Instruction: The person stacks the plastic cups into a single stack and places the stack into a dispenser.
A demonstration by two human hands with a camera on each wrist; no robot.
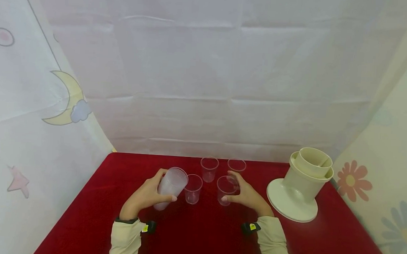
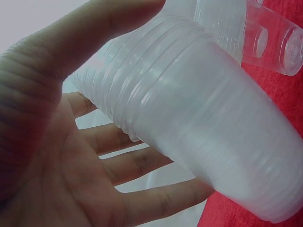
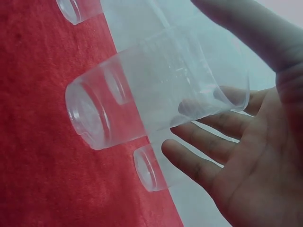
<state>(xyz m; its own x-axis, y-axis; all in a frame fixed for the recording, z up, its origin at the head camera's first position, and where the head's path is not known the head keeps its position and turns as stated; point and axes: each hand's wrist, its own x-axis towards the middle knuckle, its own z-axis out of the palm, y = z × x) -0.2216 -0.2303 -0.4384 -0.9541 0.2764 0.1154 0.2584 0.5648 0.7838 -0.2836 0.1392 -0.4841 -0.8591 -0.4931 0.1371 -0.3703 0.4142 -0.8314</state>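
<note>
- Seven o'clock: left hand (image 1: 144, 195), fingers curled round a tilted stack of nested clear plastic cups (image 1: 173, 182)
- Five o'clock: right hand (image 1: 249, 196), fingers spread around a single cup (image 1: 226, 191); grip unclear
- Five to six: three more cups (image 1: 193, 188) (image 1: 209, 171) (image 1: 236, 165)
- Apparently four separated, the remainder nested

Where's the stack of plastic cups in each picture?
Head: the stack of plastic cups is left of and below the middle, tilted in the left hand.
Left wrist: it slants from the top middle down to the bottom right corner.
Right wrist: not in it.
Shared landmark: the red tabletop shows in all three.
</note>
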